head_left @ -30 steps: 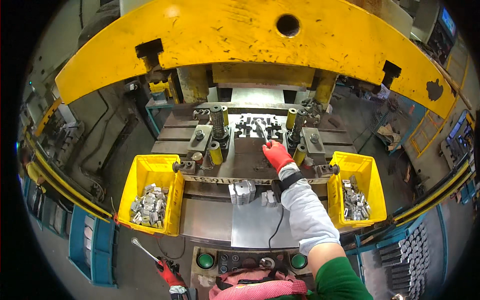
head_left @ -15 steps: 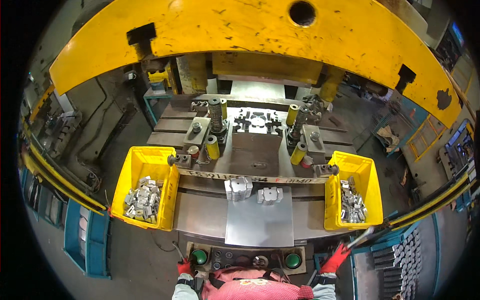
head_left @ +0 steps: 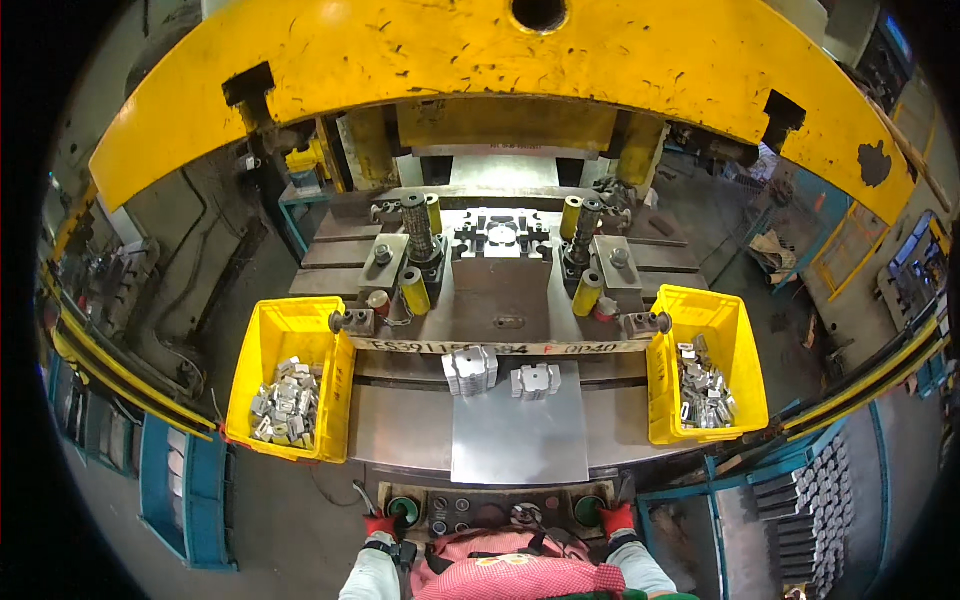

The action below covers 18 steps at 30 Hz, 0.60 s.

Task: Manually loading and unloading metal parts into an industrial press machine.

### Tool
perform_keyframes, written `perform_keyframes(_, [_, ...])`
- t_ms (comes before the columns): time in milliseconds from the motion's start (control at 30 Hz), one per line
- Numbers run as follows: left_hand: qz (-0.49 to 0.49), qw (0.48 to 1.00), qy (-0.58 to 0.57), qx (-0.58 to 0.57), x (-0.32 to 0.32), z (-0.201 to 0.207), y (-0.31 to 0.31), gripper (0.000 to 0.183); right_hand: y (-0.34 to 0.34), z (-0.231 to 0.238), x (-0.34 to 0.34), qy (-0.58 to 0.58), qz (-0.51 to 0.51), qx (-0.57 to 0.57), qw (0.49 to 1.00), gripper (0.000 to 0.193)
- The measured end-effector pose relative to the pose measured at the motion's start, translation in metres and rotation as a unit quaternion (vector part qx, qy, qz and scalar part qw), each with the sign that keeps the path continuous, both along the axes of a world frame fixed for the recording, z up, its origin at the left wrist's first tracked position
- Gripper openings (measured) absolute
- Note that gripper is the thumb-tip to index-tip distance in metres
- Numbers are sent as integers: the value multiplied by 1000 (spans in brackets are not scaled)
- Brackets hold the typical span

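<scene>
My left hand (head_left: 380, 525), in a red glove, is at the left green push button (head_left: 404, 509) on the control panel. A thin grey metal rod-like tool (head_left: 362, 494) sticks up from its closed fingers. On the panel's other end, my red-gloved right hand (head_left: 618, 520) is at the right green push button (head_left: 588, 511). It grips a grey metal hand tool (head_left: 627, 487), foreshortened here. Whether either button is pressed I cannot tell. Beyond the panel, two stacks of flat metal blanks, the left stack (head_left: 468, 372) and the right stack (head_left: 536, 381), stand on a metal sheet (head_left: 520, 440).
A yellow bin (head_left: 345, 400) at the left and another yellow bin (head_left: 662, 400) at the right hold metal parts. Behind the sheet is a press die (head_left: 503, 236) with guide posts, under a yellow press frame (head_left: 480, 60). A blue rack (head_left: 880, 490) stands at the right.
My right hand has come left and inward with its tool, from beside the right bin to the right green button. My left hand has shifted slightly toward the left button. The view has tilted slightly.
</scene>
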State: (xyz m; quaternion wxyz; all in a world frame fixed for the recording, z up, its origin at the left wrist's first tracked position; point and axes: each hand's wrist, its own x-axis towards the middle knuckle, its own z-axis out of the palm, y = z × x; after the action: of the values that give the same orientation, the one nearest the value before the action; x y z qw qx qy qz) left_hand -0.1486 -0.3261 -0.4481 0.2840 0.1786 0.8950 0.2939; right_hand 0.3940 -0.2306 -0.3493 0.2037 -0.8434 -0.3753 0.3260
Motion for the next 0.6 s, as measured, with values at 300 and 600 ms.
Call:
perform_keyframes(300, [9,999,2,-31,16,41,14,92,-2,21,-5,1,-18,-17,1000,79])
perform_keyframes(600, [96,980,-162,60,43,68,44,82,-5,37,3,2,-41,-63,997,78])
